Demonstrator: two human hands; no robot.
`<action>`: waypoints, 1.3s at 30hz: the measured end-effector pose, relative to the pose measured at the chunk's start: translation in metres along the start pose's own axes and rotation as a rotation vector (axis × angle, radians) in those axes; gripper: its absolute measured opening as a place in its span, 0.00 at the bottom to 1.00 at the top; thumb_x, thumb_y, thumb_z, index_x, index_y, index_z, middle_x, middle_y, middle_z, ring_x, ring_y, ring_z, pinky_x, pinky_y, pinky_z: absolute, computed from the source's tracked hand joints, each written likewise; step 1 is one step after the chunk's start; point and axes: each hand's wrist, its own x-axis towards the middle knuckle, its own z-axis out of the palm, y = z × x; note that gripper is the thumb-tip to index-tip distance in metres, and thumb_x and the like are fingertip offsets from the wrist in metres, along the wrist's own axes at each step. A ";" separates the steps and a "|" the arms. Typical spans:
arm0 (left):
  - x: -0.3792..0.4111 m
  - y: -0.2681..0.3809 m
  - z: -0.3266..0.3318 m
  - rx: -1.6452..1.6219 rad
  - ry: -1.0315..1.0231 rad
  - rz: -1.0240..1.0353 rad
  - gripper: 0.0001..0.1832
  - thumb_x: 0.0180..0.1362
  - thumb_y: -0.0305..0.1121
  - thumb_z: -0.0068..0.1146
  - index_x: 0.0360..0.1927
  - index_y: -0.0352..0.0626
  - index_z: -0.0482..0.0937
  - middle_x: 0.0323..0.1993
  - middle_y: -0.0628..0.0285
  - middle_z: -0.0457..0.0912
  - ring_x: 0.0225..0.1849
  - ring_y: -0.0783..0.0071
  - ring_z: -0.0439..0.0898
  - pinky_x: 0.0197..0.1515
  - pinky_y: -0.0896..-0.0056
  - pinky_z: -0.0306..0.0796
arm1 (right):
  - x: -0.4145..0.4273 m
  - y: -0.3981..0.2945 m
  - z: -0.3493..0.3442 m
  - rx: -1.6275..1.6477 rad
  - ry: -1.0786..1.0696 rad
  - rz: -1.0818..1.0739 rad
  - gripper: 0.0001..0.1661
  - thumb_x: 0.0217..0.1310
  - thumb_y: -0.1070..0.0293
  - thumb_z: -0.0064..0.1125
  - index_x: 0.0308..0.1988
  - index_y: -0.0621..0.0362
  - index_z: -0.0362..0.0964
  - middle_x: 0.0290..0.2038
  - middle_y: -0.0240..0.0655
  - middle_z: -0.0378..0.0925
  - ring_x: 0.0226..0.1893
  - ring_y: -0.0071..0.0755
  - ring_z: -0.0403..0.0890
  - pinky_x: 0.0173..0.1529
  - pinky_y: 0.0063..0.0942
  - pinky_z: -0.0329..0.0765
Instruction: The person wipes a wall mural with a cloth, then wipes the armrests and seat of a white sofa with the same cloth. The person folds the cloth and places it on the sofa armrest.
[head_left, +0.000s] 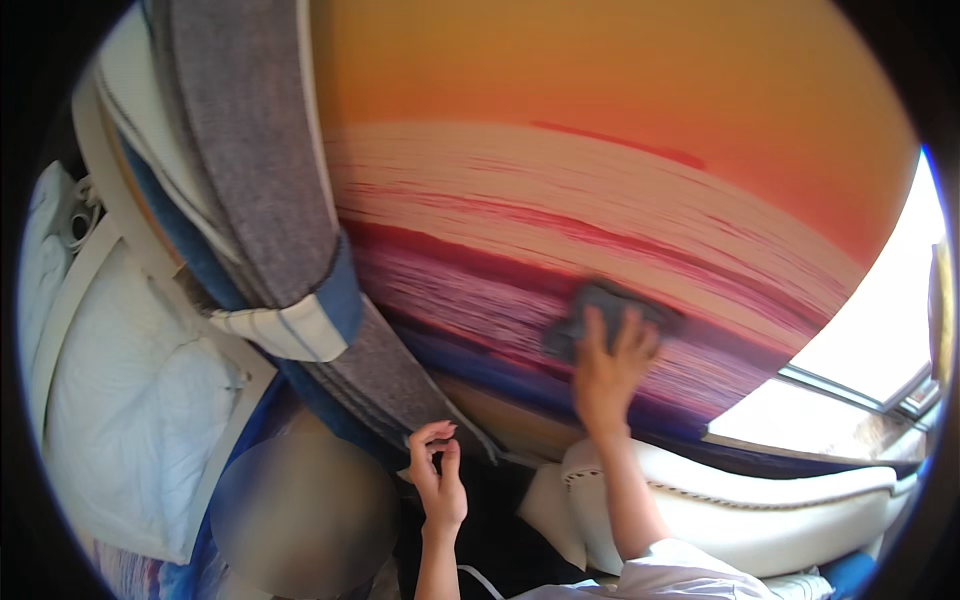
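My right hand is pressed with spread fingers on a dark grey cloth, which lies flat against a wall painted or papered with a sunset mural. The cloth sits over the mural's purple and dark red bands, and its far edge is blurred. Lower and to the left, my left hand is raised in front of the curtain's lower end. Its fingers are loosely curled, with a gap to the thumb and nothing held.
A grey-brown curtain hangs at left, gathered by a cream and blue tie-back. White upholstered furniture with studded trim stands below the mural. A bright window is at right. White bedding shows far left, near a blurred oval patch.
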 end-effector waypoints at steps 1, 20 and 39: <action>-0.002 0.000 0.020 -0.047 -0.060 -0.024 0.12 0.66 0.27 0.52 0.51 0.38 0.73 0.47 0.58 0.78 0.48 0.72 0.76 0.50 0.72 0.68 | -0.006 0.045 -0.018 -0.054 0.033 0.008 0.33 0.60 0.69 0.58 0.65 0.38 0.65 0.70 0.50 0.53 0.69 0.64 0.50 0.67 0.69 0.47; -0.025 0.015 0.031 0.005 -0.202 -0.016 0.13 0.64 0.24 0.51 0.52 0.37 0.72 0.46 0.58 0.77 0.46 0.73 0.75 0.50 0.73 0.69 | 0.042 -0.147 0.088 0.258 -0.064 -0.375 0.40 0.53 0.71 0.54 0.66 0.34 0.63 0.73 0.33 0.53 0.67 0.42 0.62 0.65 0.63 0.55; -0.049 -0.001 0.116 -0.248 -0.475 -0.056 0.14 0.64 0.27 0.53 0.52 0.37 0.72 0.45 0.55 0.80 0.46 0.69 0.78 0.50 0.70 0.70 | 0.059 0.142 -0.123 -0.073 0.160 -0.186 0.37 0.52 0.80 0.53 0.62 0.40 0.71 0.72 0.54 0.49 0.72 0.69 0.46 0.69 0.69 0.36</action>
